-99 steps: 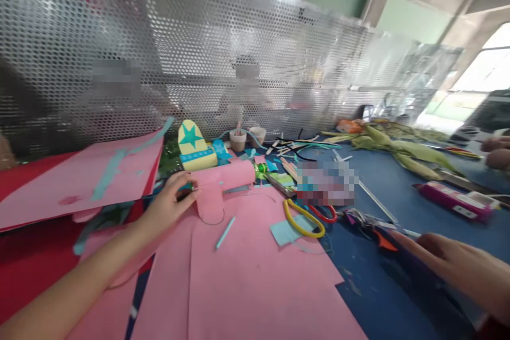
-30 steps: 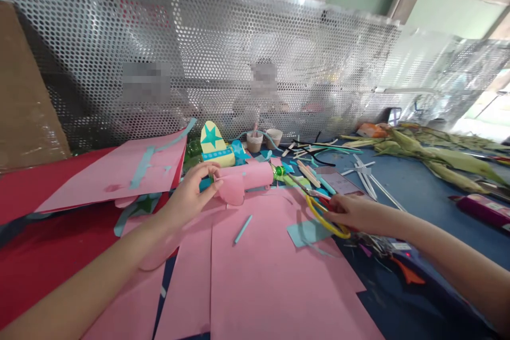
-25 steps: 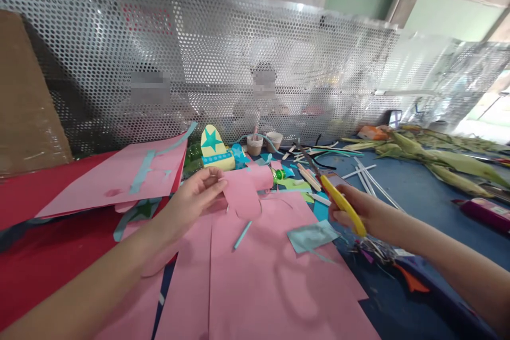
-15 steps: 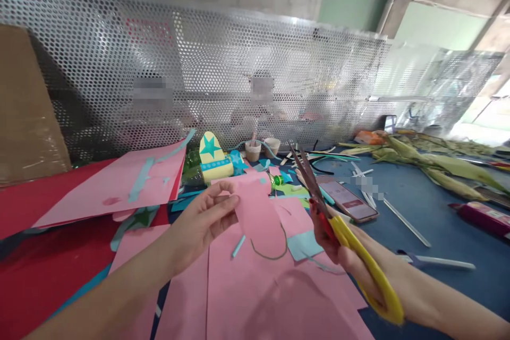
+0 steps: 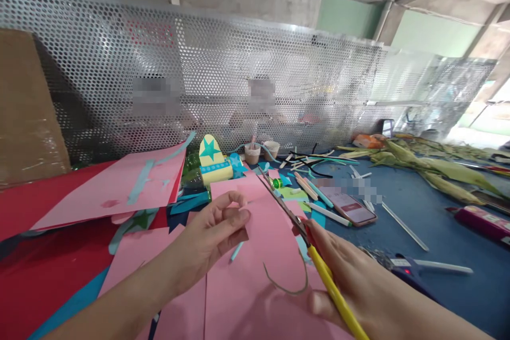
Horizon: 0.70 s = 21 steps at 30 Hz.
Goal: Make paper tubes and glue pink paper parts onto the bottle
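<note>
**Left fingertips pinch pink paper, right hand grips scissors alongside**

The thumb and forefinger of the left hand [image 5: 215, 239] press together on the pink paper piece [image 5: 274, 231], near its left side. The hold appears to steady the piece while leaving its rounded end uncovered, so the dark curved line [image 5: 292, 292] there shows fully. This piece lies between the two hands, above the loose pink sheets [image 5: 229, 308].

The right hand [image 5: 345, 268] is closed around the handles of the scissors [image 5: 298, 223]; how each finger sits in the loops cannot be told. The blades point away from the body and lie close together across the piece's far right side in this view, whether touching it or not is unclear. Gripping at the handles likely keeps the fingers off the metal and the tips in sight.

Just beyond the blades, coloured markers [image 5: 314, 191] and a phone [image 5: 353, 207] lie flat, probably pushed back to leave working room in front. To the right, what looks like a glue gun [image 5: 412, 278] rests on the blue table [image 5: 402, 207]. Farther back, a yellow cutout with a star [image 5: 214, 166] stands upright beside two small cups [image 5: 252, 155], near the perforated screen [image 5: 223, 79].
</note>
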Tool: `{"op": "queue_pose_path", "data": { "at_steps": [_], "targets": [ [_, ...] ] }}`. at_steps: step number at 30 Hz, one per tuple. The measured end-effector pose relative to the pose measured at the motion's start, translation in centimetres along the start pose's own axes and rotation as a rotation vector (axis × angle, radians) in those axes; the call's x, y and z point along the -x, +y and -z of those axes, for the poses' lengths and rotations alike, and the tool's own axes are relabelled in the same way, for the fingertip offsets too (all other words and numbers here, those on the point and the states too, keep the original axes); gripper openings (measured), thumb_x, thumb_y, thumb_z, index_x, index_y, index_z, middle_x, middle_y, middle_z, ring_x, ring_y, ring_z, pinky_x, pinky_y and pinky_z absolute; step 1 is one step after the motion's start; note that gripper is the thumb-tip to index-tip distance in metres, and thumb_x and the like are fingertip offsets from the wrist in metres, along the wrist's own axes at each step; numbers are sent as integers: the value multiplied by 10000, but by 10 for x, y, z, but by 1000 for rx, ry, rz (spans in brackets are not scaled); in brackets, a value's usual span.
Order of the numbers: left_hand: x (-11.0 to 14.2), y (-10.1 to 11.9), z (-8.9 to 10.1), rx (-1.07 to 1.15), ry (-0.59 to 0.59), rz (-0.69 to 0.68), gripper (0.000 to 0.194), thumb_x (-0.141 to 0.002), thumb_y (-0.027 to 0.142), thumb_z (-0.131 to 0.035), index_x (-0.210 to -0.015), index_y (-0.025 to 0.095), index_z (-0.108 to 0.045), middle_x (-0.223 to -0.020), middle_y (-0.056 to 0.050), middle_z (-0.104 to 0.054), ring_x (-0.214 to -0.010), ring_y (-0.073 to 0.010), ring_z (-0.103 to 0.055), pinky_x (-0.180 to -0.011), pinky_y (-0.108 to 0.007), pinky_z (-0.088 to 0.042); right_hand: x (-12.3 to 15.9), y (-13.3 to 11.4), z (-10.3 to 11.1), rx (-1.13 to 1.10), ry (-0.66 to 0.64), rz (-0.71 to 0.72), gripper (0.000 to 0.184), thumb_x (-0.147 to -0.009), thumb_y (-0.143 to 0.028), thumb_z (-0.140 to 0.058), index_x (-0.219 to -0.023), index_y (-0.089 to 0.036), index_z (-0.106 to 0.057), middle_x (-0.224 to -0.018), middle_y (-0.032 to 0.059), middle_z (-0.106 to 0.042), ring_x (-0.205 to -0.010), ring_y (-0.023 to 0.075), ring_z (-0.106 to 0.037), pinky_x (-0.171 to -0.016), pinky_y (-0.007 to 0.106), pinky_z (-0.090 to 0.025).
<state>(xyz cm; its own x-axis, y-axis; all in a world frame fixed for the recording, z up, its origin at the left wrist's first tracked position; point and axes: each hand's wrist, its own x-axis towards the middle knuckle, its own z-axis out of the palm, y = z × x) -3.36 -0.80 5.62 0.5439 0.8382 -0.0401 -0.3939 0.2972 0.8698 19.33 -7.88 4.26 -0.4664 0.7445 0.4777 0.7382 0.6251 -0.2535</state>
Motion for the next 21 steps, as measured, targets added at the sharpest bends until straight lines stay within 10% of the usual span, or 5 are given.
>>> {"op": "queue_pose_path", "data": {
  "at_steps": [21],
  "targets": [
    [1,-2,-3,-30,-37,20,283,-714,262,-832,-815,192,-578,-599,85,-635,-633,-50,-613,-690,-162,-503,6,2,2,0,-53,-27,776,-886,-718,-314,-1388,-129,-381,-1015,192,-668,-927,307,-704,-732,375,-605]
  ]
}}
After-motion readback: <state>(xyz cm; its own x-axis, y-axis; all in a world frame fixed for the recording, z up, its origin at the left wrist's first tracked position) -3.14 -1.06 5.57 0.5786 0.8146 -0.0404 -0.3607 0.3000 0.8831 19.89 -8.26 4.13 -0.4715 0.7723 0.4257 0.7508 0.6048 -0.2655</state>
